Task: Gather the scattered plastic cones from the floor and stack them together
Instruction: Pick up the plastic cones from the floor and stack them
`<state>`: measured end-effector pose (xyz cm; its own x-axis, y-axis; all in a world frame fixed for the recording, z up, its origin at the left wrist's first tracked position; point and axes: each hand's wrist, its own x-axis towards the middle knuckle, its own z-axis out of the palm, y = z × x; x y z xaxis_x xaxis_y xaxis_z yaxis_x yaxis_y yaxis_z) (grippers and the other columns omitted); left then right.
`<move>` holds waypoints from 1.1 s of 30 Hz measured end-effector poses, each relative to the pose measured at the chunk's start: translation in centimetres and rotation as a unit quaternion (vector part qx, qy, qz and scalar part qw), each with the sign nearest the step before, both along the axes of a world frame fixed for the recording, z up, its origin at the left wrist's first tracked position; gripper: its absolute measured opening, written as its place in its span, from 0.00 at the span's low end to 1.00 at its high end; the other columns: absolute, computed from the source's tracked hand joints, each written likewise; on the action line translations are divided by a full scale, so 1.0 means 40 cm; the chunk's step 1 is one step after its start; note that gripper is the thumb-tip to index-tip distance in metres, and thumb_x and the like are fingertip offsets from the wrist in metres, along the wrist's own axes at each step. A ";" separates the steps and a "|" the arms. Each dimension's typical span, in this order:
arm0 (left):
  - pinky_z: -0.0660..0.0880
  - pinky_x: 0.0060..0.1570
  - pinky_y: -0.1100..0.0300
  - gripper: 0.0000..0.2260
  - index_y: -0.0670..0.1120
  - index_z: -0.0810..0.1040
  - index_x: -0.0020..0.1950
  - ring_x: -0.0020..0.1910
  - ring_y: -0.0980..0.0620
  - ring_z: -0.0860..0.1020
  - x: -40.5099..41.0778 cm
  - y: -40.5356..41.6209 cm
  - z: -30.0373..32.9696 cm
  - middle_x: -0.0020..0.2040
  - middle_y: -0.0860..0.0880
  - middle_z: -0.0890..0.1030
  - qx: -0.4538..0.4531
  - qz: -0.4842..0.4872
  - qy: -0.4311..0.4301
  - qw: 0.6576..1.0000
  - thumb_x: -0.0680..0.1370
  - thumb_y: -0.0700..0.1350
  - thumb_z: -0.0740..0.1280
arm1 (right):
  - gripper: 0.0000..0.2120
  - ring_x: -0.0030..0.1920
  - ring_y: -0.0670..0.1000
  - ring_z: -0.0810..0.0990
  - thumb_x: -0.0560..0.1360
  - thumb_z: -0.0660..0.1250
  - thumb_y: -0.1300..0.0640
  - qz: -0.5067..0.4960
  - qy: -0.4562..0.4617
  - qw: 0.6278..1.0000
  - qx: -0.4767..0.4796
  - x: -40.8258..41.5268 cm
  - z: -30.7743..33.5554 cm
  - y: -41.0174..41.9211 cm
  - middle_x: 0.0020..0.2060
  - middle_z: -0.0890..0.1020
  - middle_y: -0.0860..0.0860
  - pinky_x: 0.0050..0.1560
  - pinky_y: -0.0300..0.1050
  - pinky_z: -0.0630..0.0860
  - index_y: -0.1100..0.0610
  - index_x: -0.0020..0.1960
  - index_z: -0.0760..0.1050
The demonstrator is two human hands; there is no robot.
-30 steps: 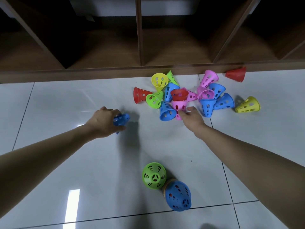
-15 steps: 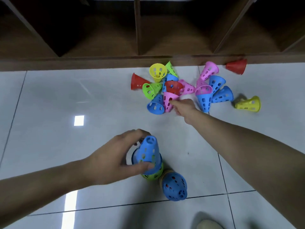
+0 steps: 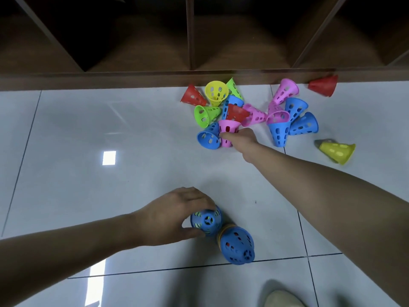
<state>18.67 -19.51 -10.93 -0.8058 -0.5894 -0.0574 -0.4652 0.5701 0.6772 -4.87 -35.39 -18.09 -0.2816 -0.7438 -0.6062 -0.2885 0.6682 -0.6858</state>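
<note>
Head view looks down on a tiled floor [image 3: 110, 196]. Left hand [image 3: 174, 216] curls its fingers and thumb around a blue cone [image 3: 207, 220] standing narrow end up; green shows through its holes. Just right of that hand, another blue cone [image 3: 238, 245] lies tilted over a yellow rim. Right hand [image 3: 240, 138] reaches far forward and pinches a pink cone [image 3: 228, 131] at the near edge of a scattered pile [image 3: 243, 107]. A yellow cone [image 3: 337, 151] lies well right of that hand, and a red cone [image 3: 324, 85] lies by the wooden shelf [image 3: 190, 41] beyond.
</note>
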 end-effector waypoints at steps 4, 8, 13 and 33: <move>0.68 0.67 0.61 0.27 0.49 0.73 0.72 0.65 0.53 0.73 0.036 -0.064 -0.024 0.68 0.52 0.75 0.016 -0.033 -0.027 0.999 0.74 0.47 0.75 | 0.07 0.41 0.51 0.79 0.74 0.75 0.54 0.001 -0.098 0.995 -0.012 -0.022 0.068 0.041 0.44 0.82 0.55 0.43 0.44 0.76 0.56 0.45 0.78; 0.68 0.68 0.58 0.28 0.46 0.73 0.70 0.65 0.47 0.74 0.053 -0.183 -0.052 0.66 0.48 0.76 -0.023 0.051 -0.033 0.998 0.70 0.38 0.67 | 0.12 0.42 0.51 0.82 0.78 0.70 0.52 0.038 -0.157 0.986 -0.045 -0.073 0.167 0.110 0.45 0.81 0.53 0.44 0.42 0.75 0.59 0.56 0.78; 0.72 0.65 0.44 0.28 0.49 0.69 0.75 0.63 0.37 0.73 -0.046 -0.336 -0.110 0.68 0.40 0.71 -0.084 0.186 -0.086 0.975 0.77 0.60 0.61 | 0.12 0.39 0.50 0.80 0.79 0.68 0.48 0.050 -0.134 0.986 -0.081 -0.144 0.278 0.205 0.40 0.80 0.51 0.44 0.44 0.75 0.57 0.53 0.80; 0.71 0.59 0.48 0.35 0.42 0.62 0.74 0.63 0.37 0.74 -0.129 -0.302 -0.117 0.66 0.38 0.73 0.019 0.167 -0.343 0.924 0.74 0.55 0.71 | 0.18 0.40 0.50 0.76 0.67 0.78 0.44 0.455 0.062 0.884 -0.084 -0.148 0.384 0.565 0.37 0.77 0.47 0.44 0.49 0.76 0.43 0.54 0.79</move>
